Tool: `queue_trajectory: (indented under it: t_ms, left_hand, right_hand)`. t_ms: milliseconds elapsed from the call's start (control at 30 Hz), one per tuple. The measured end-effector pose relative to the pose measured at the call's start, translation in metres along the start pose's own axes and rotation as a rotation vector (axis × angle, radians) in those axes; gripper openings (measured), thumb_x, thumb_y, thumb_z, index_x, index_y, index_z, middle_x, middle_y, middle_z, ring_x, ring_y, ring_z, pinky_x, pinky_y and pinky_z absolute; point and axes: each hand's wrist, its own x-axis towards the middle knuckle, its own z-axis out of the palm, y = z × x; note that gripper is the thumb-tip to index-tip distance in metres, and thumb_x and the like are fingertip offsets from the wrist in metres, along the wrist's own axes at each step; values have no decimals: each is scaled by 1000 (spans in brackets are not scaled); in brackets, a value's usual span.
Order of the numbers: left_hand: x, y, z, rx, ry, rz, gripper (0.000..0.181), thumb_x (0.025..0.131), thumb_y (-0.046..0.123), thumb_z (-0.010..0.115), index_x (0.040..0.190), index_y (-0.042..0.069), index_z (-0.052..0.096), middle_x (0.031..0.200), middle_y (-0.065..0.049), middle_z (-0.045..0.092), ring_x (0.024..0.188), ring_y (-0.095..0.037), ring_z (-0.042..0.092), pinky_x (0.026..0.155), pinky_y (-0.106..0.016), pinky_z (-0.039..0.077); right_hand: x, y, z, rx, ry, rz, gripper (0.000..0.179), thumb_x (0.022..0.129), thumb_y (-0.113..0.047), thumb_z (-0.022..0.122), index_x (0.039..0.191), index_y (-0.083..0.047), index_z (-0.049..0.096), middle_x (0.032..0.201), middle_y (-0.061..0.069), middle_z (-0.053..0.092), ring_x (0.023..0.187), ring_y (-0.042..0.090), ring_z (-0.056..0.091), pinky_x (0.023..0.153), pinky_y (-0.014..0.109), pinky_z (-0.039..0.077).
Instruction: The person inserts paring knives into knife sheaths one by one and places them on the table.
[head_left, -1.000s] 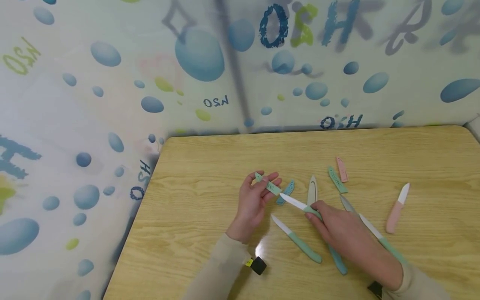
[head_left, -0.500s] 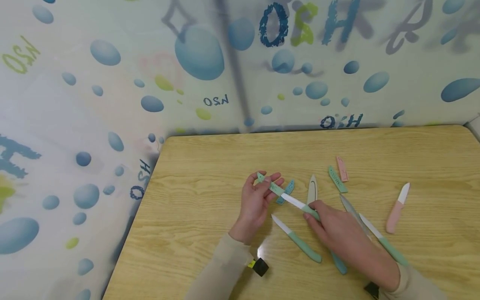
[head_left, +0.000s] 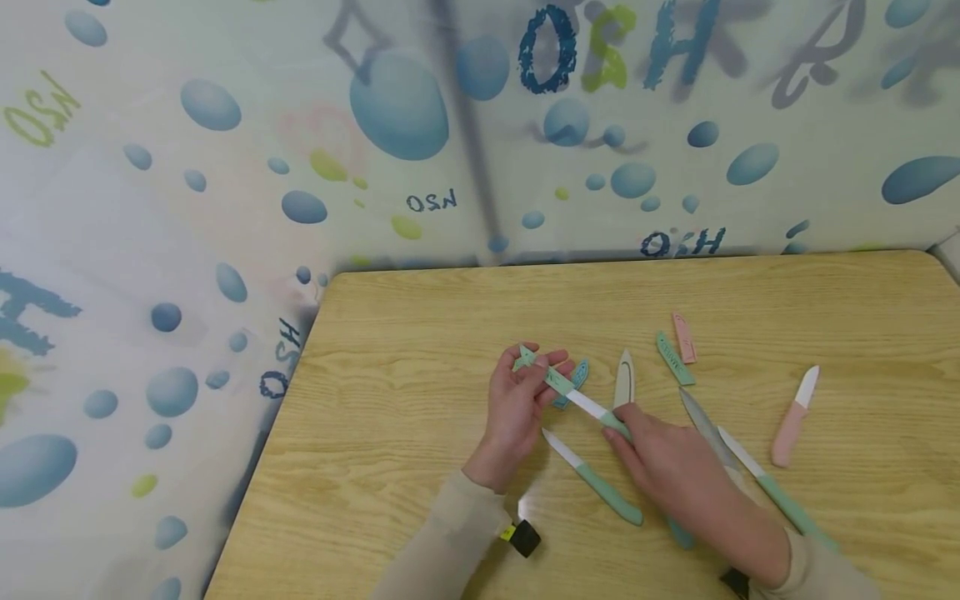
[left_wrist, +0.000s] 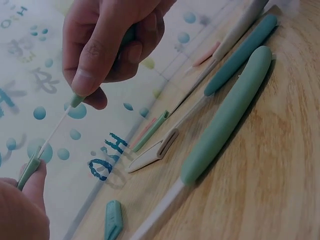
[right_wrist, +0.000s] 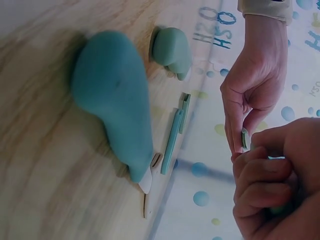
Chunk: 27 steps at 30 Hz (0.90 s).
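Observation:
My left hand [head_left: 512, 421] pinches a pale green blade sheath [head_left: 558, 381] between thumb and fingers. In my right hand [head_left: 675, 458] is a knife with a green handle and white blade [head_left: 587, 403]. The blade's front part is inside the sheath, so its tip is hidden, while the part near the handle shows. The left wrist view shows that bare stretch of blade between the hands, both held above the table. Just behind the left fingers lies a blue sheath [head_left: 581, 372]. Another green-handled knife [head_left: 607, 493] rests on the table below the hands.
A cream sheath [head_left: 625, 379], a second green sheath [head_left: 677, 360] and a pink sheath [head_left: 684, 338] lie toward the back. To the right are a pink-handled knife [head_left: 791, 429], a green-handled knife [head_left: 783, 502] and a grey blade [head_left: 705, 423]. A blue handle [head_left: 680, 533] is partly covered by the right forearm.
The blade tip was at the sheath's mouth a second ago; the blade has since slid into the sheath. Both hands have come closer together, the left shifting slightly right and the right slightly left.

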Motion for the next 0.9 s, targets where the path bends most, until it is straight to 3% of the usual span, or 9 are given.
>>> queue_trajectory:
  t_ms: [300, 700, 900]
  left_hand:
    - [-2, -2, 3, 31, -37, -1, 18, 109, 3, 50, 124, 0, 43, 115, -19, 72, 103, -24, 75, 96, -38, 58]
    - [-4, -6, 6, 26, -54, -12, 18, 109, 5, 52, 124, 2, 44, 118, -23, 71, 105, -24, 74, 98, -40, 57]
    - [-4, -7, 8, 30, -60, -35, 20, 109, 6, 52, 126, 0, 44, 122, -24, 70, 104, -24, 74, 96, -39, 58]
  right_hand:
    - [-1, -1, 4, -11, 64, -48, 23, 91, -11, 80, 100, -5, 60, 61, -13, 40, 49, -1, 31, 39, 17, 26]
    - [1, -5, 2, 0, -8, 54, 18, 97, -15, 74, 98, -7, 59, 60, -11, 38, 47, 3, 32, 37, 20, 27]
    - [2, -6, 2, 56, -42, 86, 16, 100, -15, 71, 100, -7, 57, 62, -10, 39, 48, 3, 34, 38, 20, 29]
